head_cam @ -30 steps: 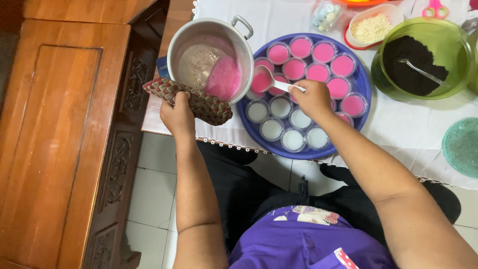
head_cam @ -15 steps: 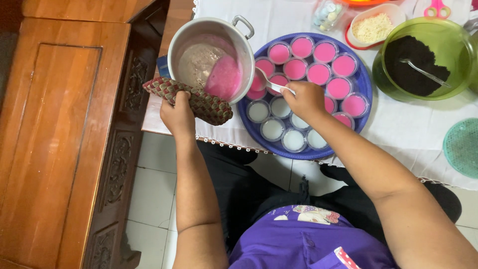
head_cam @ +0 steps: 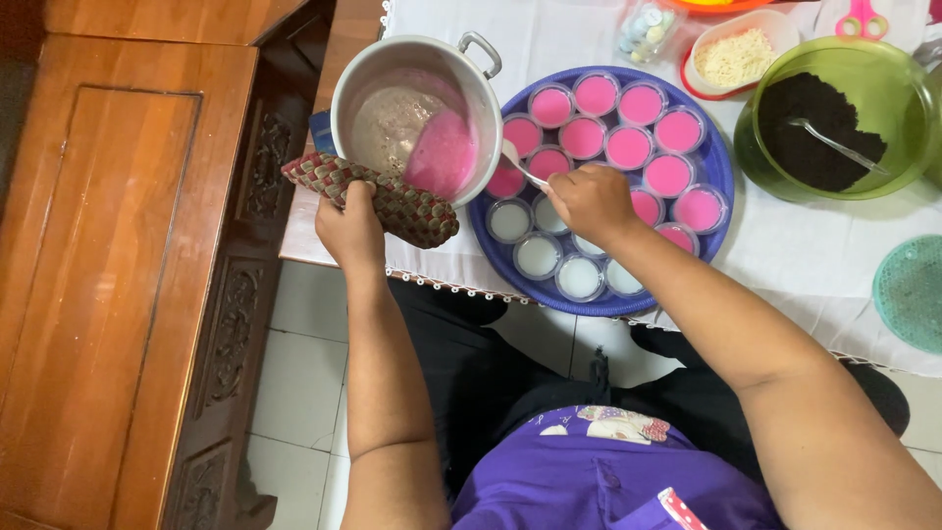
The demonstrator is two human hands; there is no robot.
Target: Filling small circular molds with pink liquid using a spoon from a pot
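My left hand grips a quilted pot holder wrapped over the near rim of a metal pot, which is tilted so its pink liquid pools at the right side. My right hand holds a white spoon whose bowl is at the pot's lip, over the left edge of a round blue tray. The tray carries several small cups: those at the back hold pink liquid, those at the front hold a white layer.
A green bowl of dark crumbs with a spoon stands at the right on the white tablecloth. Behind are a small dish of pale crumbs and a jar. A teal lid lies far right; a wooden cabinet stands left.
My right hand has moved the spoon left from over the tray's cups to the pot's lip. The pot stays tilted in my left hand.
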